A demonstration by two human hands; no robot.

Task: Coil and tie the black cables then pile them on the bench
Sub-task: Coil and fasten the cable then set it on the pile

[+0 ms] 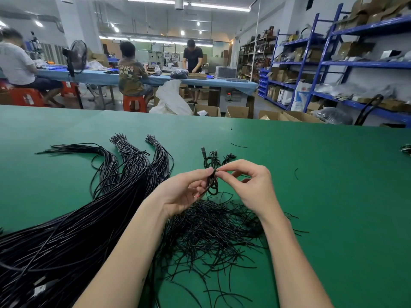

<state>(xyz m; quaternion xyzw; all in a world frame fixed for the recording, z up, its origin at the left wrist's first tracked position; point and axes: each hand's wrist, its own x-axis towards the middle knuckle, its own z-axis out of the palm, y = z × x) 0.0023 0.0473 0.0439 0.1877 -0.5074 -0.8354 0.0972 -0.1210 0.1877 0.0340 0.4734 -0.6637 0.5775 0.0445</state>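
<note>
A small coiled black cable is held upright above the green bench. My left hand grips the coil from the left, thumb and fingers around its middle. My right hand pinches a thin tie at the coil's waist with thumb and forefinger. The cable's plug ends stick up behind the hands. A heap of short black twist ties lies under my wrists. Long bundles of uncoiled black cables fan across the bench's left side.
A few stray tie pieces lie on the bench to the right. Something dark sits at the right edge. Beyond the bench are cardboard boxes, blue shelving and people at a blue table.
</note>
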